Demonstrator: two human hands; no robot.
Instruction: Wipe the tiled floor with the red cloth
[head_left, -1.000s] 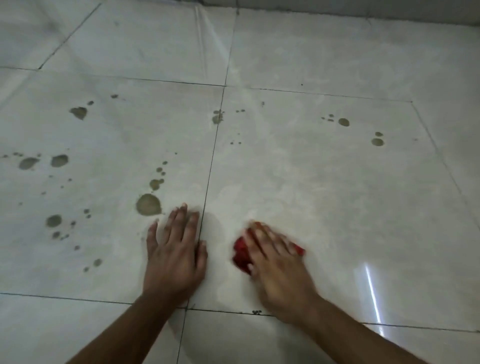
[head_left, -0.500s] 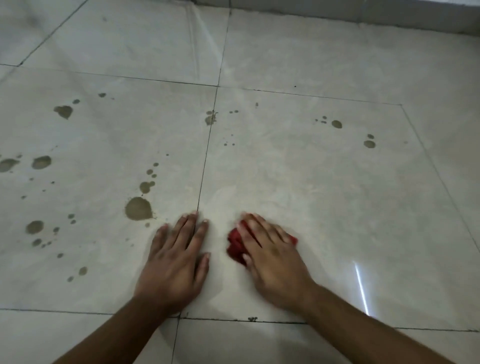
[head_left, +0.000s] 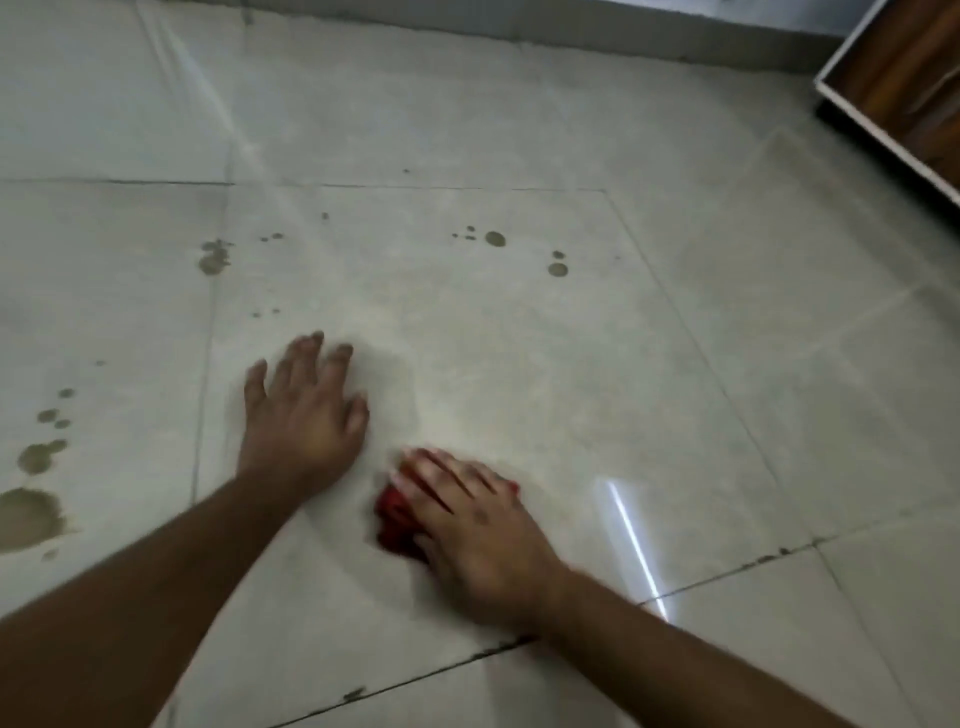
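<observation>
The tiled floor (head_left: 597, 389) is pale and glossy, with thin dark grout lines. A bunched red cloth (head_left: 392, 519) lies on the middle tile, mostly under my right hand (head_left: 467, 525), which presses down on it with fairly straight fingers. Only the cloth's left edge and a sliver by the little finger show. My left hand (head_left: 304, 415) rests flat on the same tile, fingers spread, just up and left of the cloth and not touching it. A faint damp sheen surrounds both hands.
Brown muddy spots (head_left: 31, 512) dot the tile at the left. More spots (head_left: 213, 257) sit on the grout line ahead, and small ones (head_left: 557, 269) lie farther right. A wooden furniture piece (head_left: 909, 78) with a white edge stands at the top right. The wall base (head_left: 519, 31) runs along the top.
The view has swung right, bringing the wooden furniture into sight. My left hand has shifted right across the grout line onto the cloth's tile. My right hand still presses the cloth.
</observation>
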